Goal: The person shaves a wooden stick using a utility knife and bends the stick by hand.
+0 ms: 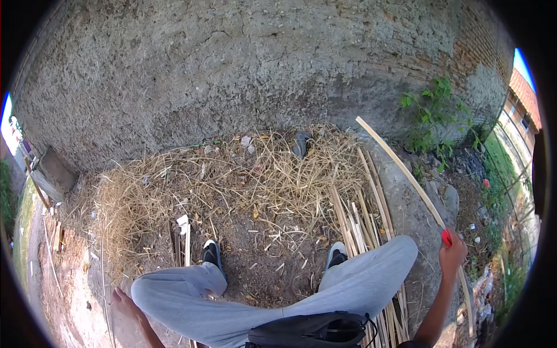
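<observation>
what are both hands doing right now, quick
Left hand: open, nothing visible in it.
Right hand: closed, holding a long wooden strip and a small red item.

We can read no text, label, brand, number or sign on anything in view, whether near us or farther off.

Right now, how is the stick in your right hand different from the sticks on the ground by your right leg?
The held stick is one alone; the ground sticks are several together. The held stick slants up from the right hand; the ground sticks lie low, partly hidden by the right leg. Both are long, thin and pale.
</observation>
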`<action>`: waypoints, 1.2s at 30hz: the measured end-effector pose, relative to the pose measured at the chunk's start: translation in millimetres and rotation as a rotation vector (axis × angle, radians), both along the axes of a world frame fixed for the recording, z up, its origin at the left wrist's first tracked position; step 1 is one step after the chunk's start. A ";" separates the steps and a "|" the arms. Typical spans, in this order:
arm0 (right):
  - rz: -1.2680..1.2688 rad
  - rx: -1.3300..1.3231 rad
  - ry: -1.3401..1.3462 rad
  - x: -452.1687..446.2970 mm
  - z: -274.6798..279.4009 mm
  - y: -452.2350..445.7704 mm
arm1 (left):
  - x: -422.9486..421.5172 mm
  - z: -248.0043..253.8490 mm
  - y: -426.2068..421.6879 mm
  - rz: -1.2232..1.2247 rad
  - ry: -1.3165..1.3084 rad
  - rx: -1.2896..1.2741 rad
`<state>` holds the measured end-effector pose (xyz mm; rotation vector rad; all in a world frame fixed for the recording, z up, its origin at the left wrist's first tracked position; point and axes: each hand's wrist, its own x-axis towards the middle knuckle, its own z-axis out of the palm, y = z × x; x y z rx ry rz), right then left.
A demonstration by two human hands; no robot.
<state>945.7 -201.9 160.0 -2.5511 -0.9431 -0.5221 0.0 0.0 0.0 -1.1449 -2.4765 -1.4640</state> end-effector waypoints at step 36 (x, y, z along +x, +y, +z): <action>1.107 0.136 0.294 -210.7 -55.6 241.3 | 461.2 101.3 93.4 -1.149 1.062 0.546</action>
